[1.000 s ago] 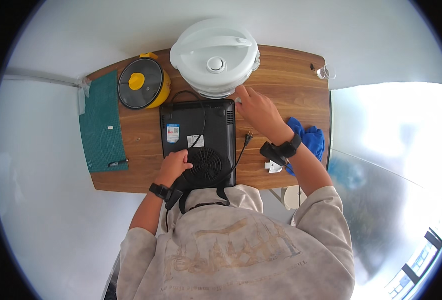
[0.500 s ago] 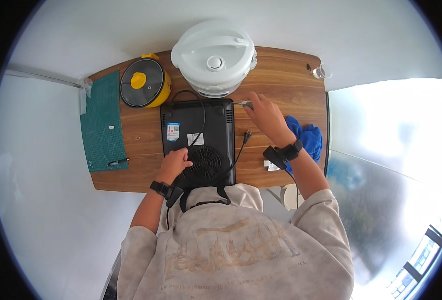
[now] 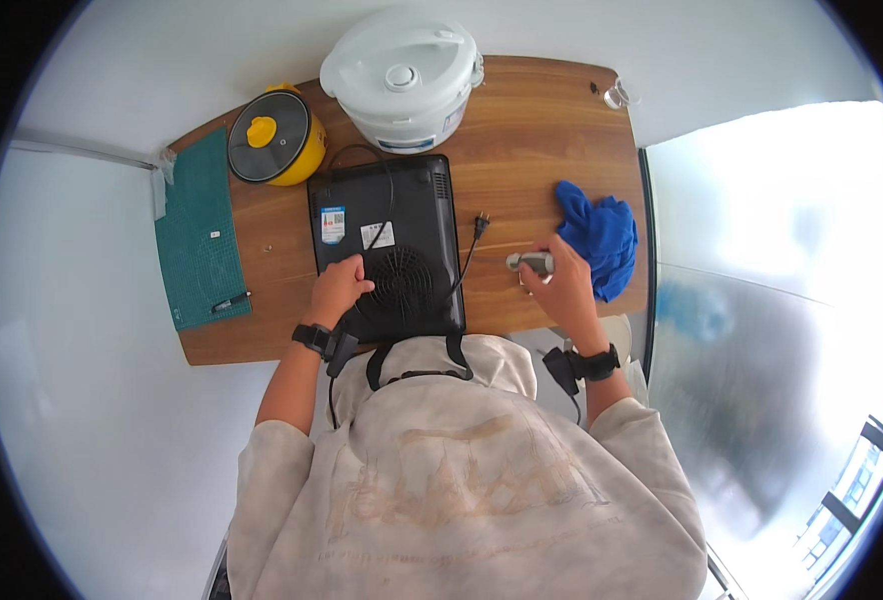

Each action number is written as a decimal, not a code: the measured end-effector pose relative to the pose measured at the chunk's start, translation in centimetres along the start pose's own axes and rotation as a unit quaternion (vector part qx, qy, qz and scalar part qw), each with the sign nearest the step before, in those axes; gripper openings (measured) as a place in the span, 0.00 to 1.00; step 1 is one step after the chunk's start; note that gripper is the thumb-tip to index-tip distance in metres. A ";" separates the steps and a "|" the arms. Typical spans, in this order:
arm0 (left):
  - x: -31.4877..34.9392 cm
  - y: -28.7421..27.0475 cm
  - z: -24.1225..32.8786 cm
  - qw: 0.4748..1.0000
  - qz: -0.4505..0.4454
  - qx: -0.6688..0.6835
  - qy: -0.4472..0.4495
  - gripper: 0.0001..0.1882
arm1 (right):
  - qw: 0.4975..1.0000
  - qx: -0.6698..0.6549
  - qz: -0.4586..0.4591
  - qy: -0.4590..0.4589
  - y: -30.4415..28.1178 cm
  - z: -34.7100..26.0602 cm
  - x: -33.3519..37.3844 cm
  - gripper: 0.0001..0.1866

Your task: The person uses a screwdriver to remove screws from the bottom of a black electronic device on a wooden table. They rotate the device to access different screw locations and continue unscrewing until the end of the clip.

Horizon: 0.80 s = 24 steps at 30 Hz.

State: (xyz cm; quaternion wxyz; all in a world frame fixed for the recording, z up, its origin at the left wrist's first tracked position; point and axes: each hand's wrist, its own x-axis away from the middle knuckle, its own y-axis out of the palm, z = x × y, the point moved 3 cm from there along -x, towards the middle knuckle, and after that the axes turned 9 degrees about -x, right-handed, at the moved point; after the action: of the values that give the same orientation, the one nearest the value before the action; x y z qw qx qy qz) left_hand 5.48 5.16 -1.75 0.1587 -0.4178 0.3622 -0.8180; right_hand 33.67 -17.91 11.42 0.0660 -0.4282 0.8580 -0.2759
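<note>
A black induction cooker lies upside down in front of me, its round vent grille and labels showing. Over its underside runs a black power cord that goes into my left hand. The fingers of that hand are closed round the cord beside the grille. To the right of the cooker, my right hand grips a screwdriver by its grey handle, above the table and apart from the cooker. Between them the two-pin plug rests on the wood.
Behind the cooker stands a white rice cooker. A yellow pot with a dark lid is at back left, next to a green cutting mat bearing a pen-like tool. A blue cloth lies right; a clear cup is at the far right.
My right hand has moved with the screwdriver from the cooker's far right corner toward me and to the right. My left hand stays beside the grille. The whole view has shifted slightly.
</note>
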 end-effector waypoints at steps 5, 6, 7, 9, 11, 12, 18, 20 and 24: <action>0.7 0.7 0.3 0.999 0.040 -0.022 0.015 0.13 | 0.996 -0.051 -0.041 0.052 0.7 3.5 6.5 0.14; 1.0 0.8 0.4 0.999 0.045 -0.025 0.007 0.13 | 0.994 -0.068 -0.044 0.072 0.8 4.3 7.4 0.14; 1.3 0.8 0.6 0.998 0.051 -0.029 -0.001 0.12 | 0.989 -0.087 -0.051 0.104 0.6 4.9 8.1 0.14; 1.7 1.0 0.7 0.998 0.062 -0.031 -0.010 0.12 | 0.990 -0.078 -0.054 0.100 0.5 6.4 9.5 0.14; 1.8 1.4 0.4 0.997 0.073 -0.030 -0.013 0.11 | 0.989 -0.095 -0.051 0.105 1.1 8.1 10.6 0.14; 1.8 1.6 0.3 0.997 0.071 -0.029 -0.012 0.11 | 0.986 -0.116 -0.048 0.113 1.5 8.7 11.0 0.15; 1.8 1.5 0.3 0.997 0.073 -0.029 0.004 0.12 | 0.984 -0.118 -0.021 0.133 2.7 10.1 12.3 0.15; 1.8 1.6 0.1 0.997 0.070 -0.026 0.001 0.12 | 0.984 -0.118 -0.016 0.131 2.9 10.1 12.7 0.15; 1.9 1.9 0.2 0.997 0.072 -0.021 0.006 0.12 | 0.985 -0.115 0.001 0.130 2.7 10.4 13.3 0.15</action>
State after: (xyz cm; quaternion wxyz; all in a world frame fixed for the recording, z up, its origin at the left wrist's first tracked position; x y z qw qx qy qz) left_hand 4.41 2.67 -2.02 0.2063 -0.3893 0.4097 -0.7987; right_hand 27.07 -31.21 2.93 -0.0957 -0.3922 0.8857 -0.2291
